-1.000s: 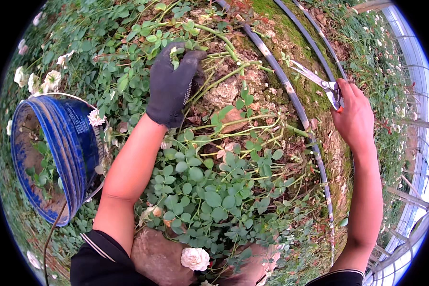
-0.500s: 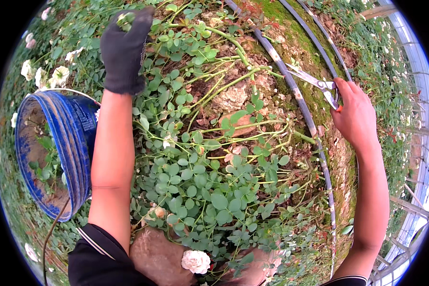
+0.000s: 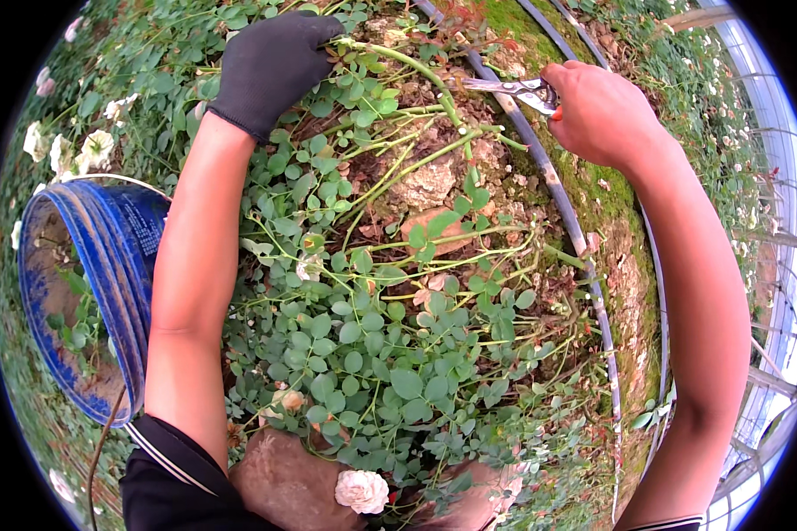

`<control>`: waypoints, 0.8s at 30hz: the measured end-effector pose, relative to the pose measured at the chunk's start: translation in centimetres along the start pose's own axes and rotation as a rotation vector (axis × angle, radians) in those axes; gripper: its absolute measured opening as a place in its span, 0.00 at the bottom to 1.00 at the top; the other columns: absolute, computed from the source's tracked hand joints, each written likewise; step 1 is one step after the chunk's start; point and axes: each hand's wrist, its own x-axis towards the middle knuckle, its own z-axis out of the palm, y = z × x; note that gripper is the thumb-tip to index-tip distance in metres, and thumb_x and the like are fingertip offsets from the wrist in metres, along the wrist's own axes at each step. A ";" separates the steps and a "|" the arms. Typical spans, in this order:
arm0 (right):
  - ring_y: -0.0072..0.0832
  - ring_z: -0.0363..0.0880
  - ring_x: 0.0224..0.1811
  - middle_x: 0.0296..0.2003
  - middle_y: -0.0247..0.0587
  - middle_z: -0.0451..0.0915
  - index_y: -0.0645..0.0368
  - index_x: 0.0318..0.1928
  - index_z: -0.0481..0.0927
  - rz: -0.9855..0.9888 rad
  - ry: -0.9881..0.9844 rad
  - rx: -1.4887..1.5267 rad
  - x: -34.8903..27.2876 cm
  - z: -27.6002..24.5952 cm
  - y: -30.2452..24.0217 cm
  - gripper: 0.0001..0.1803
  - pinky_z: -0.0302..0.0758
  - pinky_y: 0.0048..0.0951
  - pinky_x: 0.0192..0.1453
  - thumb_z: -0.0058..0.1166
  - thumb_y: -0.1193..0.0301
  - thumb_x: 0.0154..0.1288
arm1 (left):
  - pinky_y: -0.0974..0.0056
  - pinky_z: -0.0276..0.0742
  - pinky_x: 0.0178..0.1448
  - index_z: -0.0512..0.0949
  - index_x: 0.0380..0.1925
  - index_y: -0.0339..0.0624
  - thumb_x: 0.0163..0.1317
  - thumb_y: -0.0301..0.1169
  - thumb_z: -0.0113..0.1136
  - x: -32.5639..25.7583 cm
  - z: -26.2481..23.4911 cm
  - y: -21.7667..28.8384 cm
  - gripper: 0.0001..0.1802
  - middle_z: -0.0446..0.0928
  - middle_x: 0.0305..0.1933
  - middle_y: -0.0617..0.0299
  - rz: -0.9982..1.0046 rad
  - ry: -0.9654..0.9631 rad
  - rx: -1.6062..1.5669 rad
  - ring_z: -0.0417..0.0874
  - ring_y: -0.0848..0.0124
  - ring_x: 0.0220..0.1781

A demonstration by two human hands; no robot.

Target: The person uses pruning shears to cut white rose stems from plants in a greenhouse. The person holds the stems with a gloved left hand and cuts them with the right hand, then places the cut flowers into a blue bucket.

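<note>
My left hand (image 3: 274, 71), in a black knit glove, is over the foliage at the top, back upward. Its fingers curl inward, and their tips are beside the pale end of a thick green rose stem (image 3: 407, 59); what they hold is hidden. My bare right hand (image 3: 598, 111) is wrapped round the handles of pruning shears (image 3: 518, 88). The silvery blades point left across a dark hose (image 3: 505, 99), with their tips close to the rose stem and some reddish young leaves.
A blue bucket (image 3: 119, 257) with leafy cuttings inside lies tilted at the left. Leafy rose bushes (image 3: 372, 345) spread across the middle, with a pale pink rose (image 3: 361, 491) at the bottom. More hoses run over mossy soil (image 3: 584, 190) at the right. White roses (image 3: 96, 149) stand behind the bucket.
My left hand has moved right and turned back upward; the bit of greenery it held is out of sight. My right hand has brought the shears up and left, and their blades look closer together.
</note>
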 end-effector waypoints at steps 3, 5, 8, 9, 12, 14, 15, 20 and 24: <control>0.45 0.82 0.41 0.37 0.50 0.82 0.63 0.39 0.79 0.015 -0.046 0.009 0.4 0.1 0.0 0.11 0.79 0.43 0.47 0.51 0.70 0.57 | 0.57 0.78 0.37 0.83 0.39 0.58 0.50 0.34 0.60 -0.3 -0.1 0.2 0.14 0.81 0.37 0.64 0.046 0.115 -0.027 0.82 0.59 0.37; 0.46 0.81 0.42 0.37 0.50 0.81 0.63 0.39 0.78 0.019 -0.081 0.036 0.5 -0.2 0.0 0.11 0.78 0.44 0.48 0.52 0.72 0.56 | 0.56 0.78 0.35 0.83 0.38 0.57 0.49 0.33 0.58 -0.5 -0.4 0.2 0.14 0.80 0.35 0.63 0.057 0.168 -0.047 0.82 0.59 0.35; 0.47 0.79 0.44 0.37 0.49 0.80 0.63 0.39 0.76 0.017 -0.128 0.069 1.2 -0.4 -0.7 0.11 0.77 0.44 0.50 0.53 0.73 0.53 | 0.58 0.78 0.36 0.83 0.38 0.57 0.49 0.33 0.59 -0.6 -0.3 0.8 0.14 0.81 0.36 0.64 0.049 0.171 -0.094 0.82 0.60 0.36; 0.46 0.80 0.43 0.36 0.49 0.80 0.63 0.38 0.77 0.018 -0.126 0.048 1.1 -0.5 -0.7 0.11 0.78 0.44 0.48 0.52 0.73 0.54 | 0.59 0.78 0.36 0.83 0.38 0.56 0.50 0.33 0.60 -0.7 -0.4 1.0 0.13 0.81 0.37 0.64 0.047 0.170 -0.097 0.82 0.60 0.36; 0.45 0.82 0.41 0.35 0.49 0.81 0.63 0.38 0.78 0.002 -0.145 0.031 1.4 -0.9 -1.2 0.11 0.79 0.44 0.46 0.51 0.72 0.55 | 0.61 0.77 0.37 0.82 0.37 0.54 0.50 0.32 0.64 -1.1 -0.9 1.2 0.12 0.81 0.38 0.64 0.019 0.147 -0.100 0.82 0.60 0.36; 0.44 0.82 0.41 0.35 0.50 0.82 0.63 0.39 0.78 0.008 -0.161 0.044 1.6 -1.6 -1.8 0.11 0.79 0.43 0.45 0.50 0.73 0.55 | 0.61 0.77 0.37 0.82 0.37 0.54 0.50 0.31 0.64 -1.3 -1.2 1.2 0.12 0.81 0.37 0.64 -0.033 0.097 -0.106 0.82 0.60 0.36; 0.37 0.84 0.44 0.40 0.42 0.84 0.57 0.36 0.85 0.029 -0.175 0.010 1.6 -1.9 -2.1 0.10 0.80 0.37 0.46 0.54 0.73 0.54 | 0.61 0.77 0.37 0.82 0.37 0.54 0.50 0.31 0.63 -1.3 -1.3 1.3 0.12 0.81 0.37 0.63 -0.030 0.106 -0.122 0.82 0.60 0.36; 0.36 0.83 0.45 0.41 0.43 0.84 0.57 0.37 0.85 -0.004 -0.101 -0.063 1.7 -1.4 -1.9 0.11 0.79 0.40 0.46 0.54 0.73 0.54 | 0.61 0.77 0.37 0.82 0.38 0.53 0.50 0.29 0.64 -1.2 -1.3 1.6 0.13 0.81 0.37 0.62 -0.037 0.132 -0.208 0.82 0.60 0.35; 0.37 0.84 0.43 0.38 0.43 0.84 0.58 0.36 0.85 0.010 0.020 -0.027 1.2 0.0 -1.8 0.09 0.80 0.39 0.45 0.55 0.73 0.53 | 0.62 0.77 0.38 0.82 0.39 0.53 0.49 0.29 0.64 -1.1 -1.2 1.6 0.14 0.81 0.38 0.62 -0.009 0.148 -0.238 0.82 0.60 0.35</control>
